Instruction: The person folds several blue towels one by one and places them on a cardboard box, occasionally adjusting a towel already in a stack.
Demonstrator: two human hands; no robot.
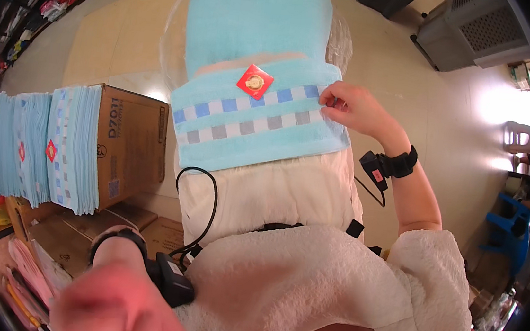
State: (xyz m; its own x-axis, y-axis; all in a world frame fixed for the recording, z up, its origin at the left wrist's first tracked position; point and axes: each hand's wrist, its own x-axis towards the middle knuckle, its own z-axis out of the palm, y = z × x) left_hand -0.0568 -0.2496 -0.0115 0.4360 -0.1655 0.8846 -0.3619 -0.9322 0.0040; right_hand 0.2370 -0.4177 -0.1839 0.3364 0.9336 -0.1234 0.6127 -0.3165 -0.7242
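Observation:
In front of me lies a light blue towel (pixel 240 153), with rows of blue-and-white and grey-and-white checks across it. A red diamond-shaped label (pixel 255 82) sits on its upper part. At its right edge is my right hand (pixel 355 107), thumb and fingertips pinched together on the towel's border. Beyond it spreads a plain light blue towel surface (pixel 259 19), with clear plastic around its sides. My left hand (pixel 124 309) is raised close at the lower left, blurred, so its fingers cannot be made out. Both wrists wear black straps with small devices.
On the left, folded light blue towels (pixel 76 146) with red labels stand in stacks beside a cardboard box (pixel 129 138). A black cable (pixel 214 202) loops over the white cloth on my lap. At right are a blue plastic stool (pixel 509 230) and a grey crate (pixel 485 33).

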